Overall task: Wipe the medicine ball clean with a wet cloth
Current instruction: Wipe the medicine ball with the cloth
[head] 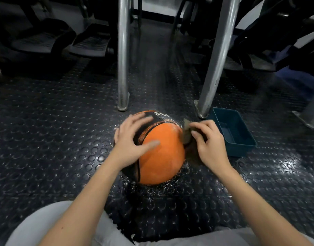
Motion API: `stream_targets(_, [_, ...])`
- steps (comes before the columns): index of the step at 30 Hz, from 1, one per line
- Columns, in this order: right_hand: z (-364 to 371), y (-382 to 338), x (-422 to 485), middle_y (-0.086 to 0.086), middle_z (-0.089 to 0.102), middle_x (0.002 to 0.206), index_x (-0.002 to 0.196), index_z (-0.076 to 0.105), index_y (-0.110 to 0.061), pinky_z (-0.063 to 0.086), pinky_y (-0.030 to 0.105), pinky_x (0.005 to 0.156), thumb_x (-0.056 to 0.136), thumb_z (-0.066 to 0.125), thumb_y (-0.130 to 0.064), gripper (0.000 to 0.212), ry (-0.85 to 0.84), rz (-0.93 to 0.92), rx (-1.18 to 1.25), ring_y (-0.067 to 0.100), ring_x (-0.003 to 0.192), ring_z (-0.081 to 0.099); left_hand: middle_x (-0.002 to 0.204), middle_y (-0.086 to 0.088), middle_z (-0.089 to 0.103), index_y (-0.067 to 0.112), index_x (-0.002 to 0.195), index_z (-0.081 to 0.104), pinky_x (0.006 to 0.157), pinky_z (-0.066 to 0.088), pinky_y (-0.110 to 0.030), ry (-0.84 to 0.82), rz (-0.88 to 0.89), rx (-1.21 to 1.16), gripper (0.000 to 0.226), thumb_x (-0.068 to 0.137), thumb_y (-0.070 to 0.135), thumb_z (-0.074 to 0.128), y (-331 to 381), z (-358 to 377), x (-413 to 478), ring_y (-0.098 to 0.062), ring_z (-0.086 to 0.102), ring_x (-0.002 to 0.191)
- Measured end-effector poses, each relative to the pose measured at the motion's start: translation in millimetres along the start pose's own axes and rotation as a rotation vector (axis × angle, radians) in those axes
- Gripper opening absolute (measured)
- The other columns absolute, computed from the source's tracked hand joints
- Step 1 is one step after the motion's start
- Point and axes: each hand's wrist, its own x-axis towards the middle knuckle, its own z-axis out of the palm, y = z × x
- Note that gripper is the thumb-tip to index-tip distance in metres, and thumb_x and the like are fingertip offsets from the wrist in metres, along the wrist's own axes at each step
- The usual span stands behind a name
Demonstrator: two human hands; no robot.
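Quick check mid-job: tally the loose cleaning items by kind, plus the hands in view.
medicine ball: 1
cloth: 1, pinched in the right hand
blue tub: 1
hands: 2, with the left hand spread on the ball
Total: 5

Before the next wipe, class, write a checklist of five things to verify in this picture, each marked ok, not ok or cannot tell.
1. Ball steadied: the left hand rests spread on the medicine ball: ok.
2. Cloth held: the right hand pinches the cloth: ok.
3. Cloth on ball: it touches the ball's right side: ok.
4. Ball clean: a whitish patch shows near its top: not ok.
5. Water in the blue tub beside the right hand: cannot tell.
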Motion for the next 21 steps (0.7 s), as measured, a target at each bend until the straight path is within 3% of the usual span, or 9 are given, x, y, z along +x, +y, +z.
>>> stream_targets(2, [6.6, -17.2, -6.3, 0.000, 0.053, 0.099, 0.106, 0.068, -0.007, 0.039, 0.017, 0.086, 0.089, 0.056, -0.007, 0.020, -0.013, -0.123, 0.046, 0.012, 0.093, 0.050, 0.135, 0.042, 0.013, 0.073, 0.112, 0.027, 0.114, -0.002, -0.051, -0.060, 0.020, 0.241, 0.066, 0.051, 0.083, 0.048, -2.1, 8.7, -1.0, 0.000, 0.002, 0.141])
stream_targets(5, [27.4, -2.9, -33.0, -0.003, 0.051, 0.105, 0.106, 0.068, -0.008, 0.038, 0.017, 0.091, 0.090, 0.051, -0.013, 0.024, -0.101, -0.172, 0.034, 0.014, 0.097, 0.048, 0.136, 0.038, 0.013, 0.073, 0.113, 0.025, 0.114, -0.002, -0.051, -0.039, -0.007, 0.239, 0.070, 0.048, 0.085, 0.047, -4.7, 9.4, -0.6, -0.002, 0.000, 0.141])
stream_targets(8, [23.0, 31.6, -36.4, -0.006, 0.048, 0.098, 0.106, 0.069, -0.008, 0.043, 0.028, 0.089, 0.089, 0.057, -0.001, 0.022, -0.140, 0.090, -0.044, 0.016, 0.095, 0.050, 0.137, 0.036, 0.013, 0.071, 0.116, 0.027, 0.114, -0.001, -0.052, -0.028, -0.012, 0.237, 0.071, 0.050, 0.084, 0.048, -6.5, 4.4, -1.9, -0.005, 0.001, 0.142])
stream_targets(11, [9.3, 26.4, -27.2, -0.006, 0.053, 0.095, 0.108, 0.069, -0.009, 0.036, 0.009, 0.084, 0.087, 0.061, 0.000, 0.024, -0.049, 0.213, -0.058, 0.019, 0.097, 0.056, 0.137, 0.037, 0.013, 0.070, 0.115, 0.027, 0.114, -0.001, -0.051, -0.023, -0.022, 0.234, 0.069, 0.051, 0.084, 0.048, -4.2, 4.3, -1.6, -0.004, 0.002, 0.142])
stream_targets(12, [7.9, 12.4, -21.7, -0.006, 0.055, 0.096, 0.108, 0.068, -0.008, 0.034, 0.005, 0.085, 0.085, 0.063, 0.000, 0.025, 0.024, 0.167, -0.006, 0.015, 0.097, 0.056, 0.137, 0.036, 0.014, 0.071, 0.115, 0.027, 0.114, 0.000, -0.051, -0.012, -0.026, 0.229, 0.069, 0.050, 0.083, 0.048, -3.6, 3.7, -0.8, -0.004, 0.002, 0.141])
stream_targets(14, [9.7, -16.6, -17.3, -0.006, 0.059, 0.099, 0.106, 0.067, -0.006, 0.038, 0.009, 0.090, 0.084, 0.065, -0.001, 0.022, 0.104, -0.001, 0.085, 0.008, 0.097, 0.055, 0.140, 0.033, 0.018, 0.071, 0.114, 0.026, 0.114, 0.000, -0.051, -0.009, -0.042, 0.234, 0.069, 0.050, 0.083, 0.047, -2.2, 3.9, 0.6, -0.003, 0.003, 0.141])
stream_targets(17, [24.9, -17.7, -27.3, 0.003, 0.063, 0.104, 0.104, 0.067, -0.003, 0.041, 0.022, 0.091, 0.088, 0.058, -0.007, 0.019, 0.023, -0.264, -0.008, 0.016, 0.097, 0.054, 0.146, 0.027, 0.020, 0.069, 0.116, 0.026, 0.114, -0.001, -0.052, -0.006, -0.023, 0.248, 0.070, 0.051, 0.082, 0.047, -3.1, 8.2, 0.2, -0.004, 0.003, 0.141])
stream_targets(18, [28.6, -7.1, -30.0, 0.006, 0.063, 0.105, 0.104, 0.067, -0.003, 0.042, 0.025, 0.091, 0.089, 0.055, -0.007, 0.020, -0.005, -0.260, -0.047, 0.018, 0.096, 0.054, 0.147, 0.026, 0.019, 0.069, 0.117, 0.025, 0.114, -0.003, -0.052, -0.017, -0.017, 0.257, 0.070, 0.052, 0.083, 0.047, -2.9, 9.8, 0.0, -0.003, 0.001, 0.141])
stream_targets(21, [20.8, 13.3, -22.2, -0.001, 0.057, 0.097, 0.101, 0.068, -0.004, 0.047, 0.032, 0.091, 0.085, 0.059, 0.005, 0.020, 0.020, 0.064, -0.001, 0.017, 0.092, 0.055, 0.148, 0.025, 0.015, 0.067, 0.120, 0.024, 0.113, -0.006, -0.053, -0.049, -0.004, 0.290, 0.072, 0.053, 0.084, 0.044, -1.4, 14.1, -0.5, -0.003, -0.004, 0.140])
